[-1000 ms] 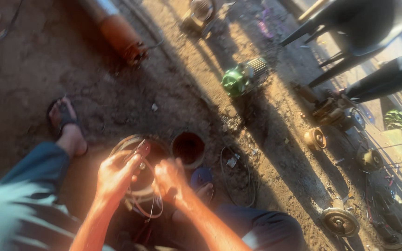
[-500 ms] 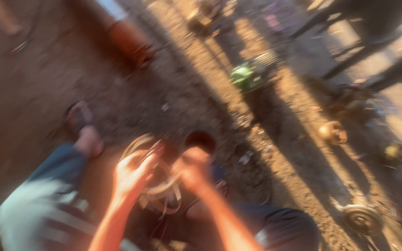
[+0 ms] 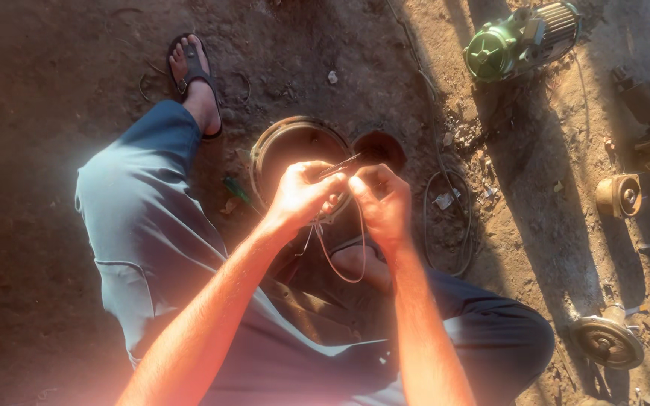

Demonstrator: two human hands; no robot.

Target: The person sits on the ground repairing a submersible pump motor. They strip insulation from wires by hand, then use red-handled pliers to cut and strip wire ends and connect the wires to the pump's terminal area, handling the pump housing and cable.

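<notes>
Both hands meet over the lap, fingers pinched shut on a thin wire point(image 3: 344, 259). The left hand point(image 3: 302, 194) and the right hand point(image 3: 381, 199) nearly touch, thumbs and forefingers closed on the strand where it runs between them; a short dark end sticks out above the fingertips. Below the hands the wire hangs in a slack loop over the person's trousers. It looks light, springy and easily kinked, best held close to the working end, as here.

Just behind the hands, on the dirt floor, lies a round metal housing point(image 3: 280, 143), partly covered by the left hand, with a smaller dark cup point(image 3: 385, 146) beside it. A green-handled screwdriver point(image 3: 236, 188) rests near the left knee. Farther off sit a green electric motor point(image 3: 517, 37), a looped cable point(image 3: 449, 218) and a metal pulley point(image 3: 607, 342). Strong sun glare washes out the forearms, so the exact grip is hard to make out.
</notes>
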